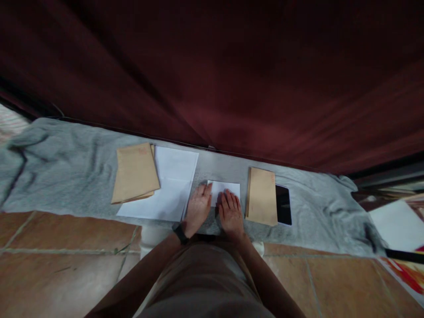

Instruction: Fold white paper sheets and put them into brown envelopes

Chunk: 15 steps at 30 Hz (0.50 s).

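Observation:
A small folded-looking white paper (228, 186) lies on the grey cloth in front of me. My left hand (198, 208), with a dark band on its wrist, rests at the paper's left edge, its fingers stretched forward. Flat on the lower right part of the paper lies my right hand (231, 215), fingers extended and slightly apart. Large white sheets (174, 185) are spread to the left, partly under a stack of brown envelopes (135, 173). Another stack of brown envelopes (261, 196) sits to the right of my right hand.
A dark-screened phone or tablet (283, 205) lies partly under the right envelopes. The grey cloth (314, 207) covers a long narrow surface. Behind it hangs a dark red curtain (212, 79). Tiled floor (76, 274) shows below, with white paper (399, 225) at far right.

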Motion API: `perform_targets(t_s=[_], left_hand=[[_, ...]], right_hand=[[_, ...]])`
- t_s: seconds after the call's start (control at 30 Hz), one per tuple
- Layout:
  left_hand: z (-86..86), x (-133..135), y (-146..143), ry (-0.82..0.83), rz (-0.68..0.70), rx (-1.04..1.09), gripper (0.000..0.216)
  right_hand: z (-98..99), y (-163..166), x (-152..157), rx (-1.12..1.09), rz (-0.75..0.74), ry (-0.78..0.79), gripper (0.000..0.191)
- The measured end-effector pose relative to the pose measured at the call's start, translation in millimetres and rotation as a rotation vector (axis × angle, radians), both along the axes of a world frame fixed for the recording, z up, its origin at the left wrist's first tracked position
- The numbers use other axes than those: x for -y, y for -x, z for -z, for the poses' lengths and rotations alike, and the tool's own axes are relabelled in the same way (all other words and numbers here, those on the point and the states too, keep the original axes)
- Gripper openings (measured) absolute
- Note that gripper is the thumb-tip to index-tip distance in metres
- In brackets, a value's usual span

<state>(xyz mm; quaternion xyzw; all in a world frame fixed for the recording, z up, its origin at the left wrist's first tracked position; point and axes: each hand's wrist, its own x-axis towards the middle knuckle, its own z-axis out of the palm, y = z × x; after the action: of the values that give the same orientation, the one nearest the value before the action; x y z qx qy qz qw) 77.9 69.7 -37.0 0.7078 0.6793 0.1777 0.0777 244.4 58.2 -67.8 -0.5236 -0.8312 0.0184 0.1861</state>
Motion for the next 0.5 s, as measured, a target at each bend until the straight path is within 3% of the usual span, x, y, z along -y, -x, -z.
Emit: perform_targets(t_s=[0.17,0.37,0.5], left_hand=[[13.1,10.4,-10.2,-0.057,0.288,-0.147,0.050],[19.0,13.1,-8.1,-0.038,0.322,-0.177,0.056],[14.1,12.4,-6.3,-0.027,0.375,-0.192,0.060]], right_hand=[[1.5,-5.4,0.1,-0.061,-0.043,0.018,0.052],[-0.4,-5.9,-18.0,-0.231,-0.063,0.107,0.050],[-2.8,3.6,-35.5,-0.202,-0.108,0.157,0.051]])
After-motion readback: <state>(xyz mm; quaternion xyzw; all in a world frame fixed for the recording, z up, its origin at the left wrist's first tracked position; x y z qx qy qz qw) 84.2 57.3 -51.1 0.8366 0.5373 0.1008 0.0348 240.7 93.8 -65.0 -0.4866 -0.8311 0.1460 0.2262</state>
